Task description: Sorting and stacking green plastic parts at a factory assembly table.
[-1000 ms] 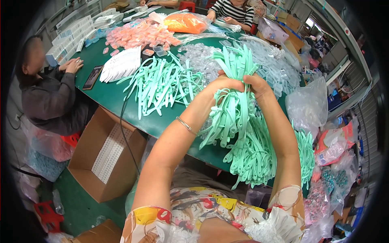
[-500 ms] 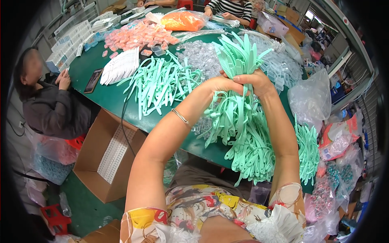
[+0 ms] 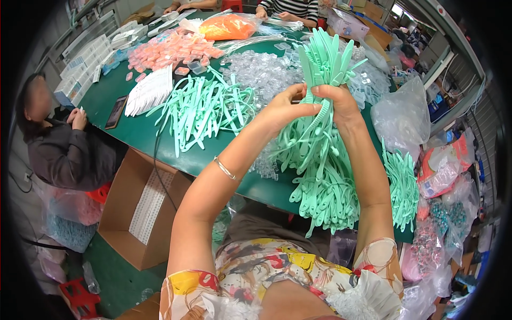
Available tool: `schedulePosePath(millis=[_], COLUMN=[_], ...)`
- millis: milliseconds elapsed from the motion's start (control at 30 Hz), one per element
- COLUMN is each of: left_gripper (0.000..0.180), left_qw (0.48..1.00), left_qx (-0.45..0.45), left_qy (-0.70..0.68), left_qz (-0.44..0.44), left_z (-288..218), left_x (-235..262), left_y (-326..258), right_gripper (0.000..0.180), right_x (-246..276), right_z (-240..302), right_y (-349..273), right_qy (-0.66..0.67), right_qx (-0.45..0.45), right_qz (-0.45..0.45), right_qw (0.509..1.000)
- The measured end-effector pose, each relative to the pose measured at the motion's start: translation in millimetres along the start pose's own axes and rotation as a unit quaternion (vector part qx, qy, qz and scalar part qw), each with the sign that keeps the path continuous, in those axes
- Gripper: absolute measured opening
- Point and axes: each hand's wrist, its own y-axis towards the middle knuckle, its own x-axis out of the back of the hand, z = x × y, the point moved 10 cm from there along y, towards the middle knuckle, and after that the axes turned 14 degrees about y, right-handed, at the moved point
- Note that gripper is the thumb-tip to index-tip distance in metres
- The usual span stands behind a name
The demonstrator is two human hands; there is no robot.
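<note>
A thick bundle of mint-green ridged plastic straps point(image 3: 326, 58) stands upright above the table, its ends fanned out at the top. My right hand point(image 3: 341, 102) is closed round the bundle's middle, thumb across the front. From the other side my left hand point(image 3: 285, 111) holds it too, thumb laid over a ridged strap and fingertips partly hidden behind. Under my hands, a dense pile of the same straps point(image 3: 328, 197) hangs over the table's near edge. A looser heap of green straps point(image 3: 200, 112) lies to the left.
Clear plastic pieces point(image 3: 261, 72) cover the green table's point(image 3: 256, 192) middle. Behind them are pink-orange small boxes point(image 3: 173, 48) and an orange bag point(image 3: 228, 26). White papers point(image 3: 151, 90) and a phone point(image 3: 116, 112) lie left, near a seated person point(image 3: 69, 144). An open carton point(image 3: 125, 213) stands below.
The view has shifted slightly. My left hand's grip has loosened, its thumb and index finger now farther apart on the bundle. The right hand keeps its hold.
</note>
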Motion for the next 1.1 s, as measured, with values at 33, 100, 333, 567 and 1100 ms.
schedulePosePath(millis=[33,100,333,567,1100], left_gripper=[0.061,0.047,0.015,0.016,0.013], left_qw=[0.999,0.996,0.965,0.981,0.985], left_qx=[0.001,-0.027,-0.135,-0.089,-0.042], left_qy=[-0.004,0.014,0.042,0.037,0.057], left_qz=[-0.033,-0.089,-0.219,-0.168,-0.155], left_z=[-5.6,-11.4,-48.5,-35.1,-32.7], left_x=[1.3,5.8,12.6,-3.8,6.5], left_y=[-6.1,-10.2,-0.8,7.6,1.1], right_gripper=[0.034,0.035,0.037,0.038,0.032], right_x=[4.7,6.9,14.7,20.9,33.5], right_z=[5.0,12.3,27.5,28.5,39.2], right_y=[-3.8,-10.9,-28.6,-45.7,-52.7], right_qy=[-0.012,-0.023,-0.019,-0.024,-0.035], right_qx=[0.005,0.009,0.051,0.030,0.035], right_qz=[-0.011,-0.025,-0.048,-0.053,-0.067], right_qw=[1.000,0.999,0.997,0.998,0.997])
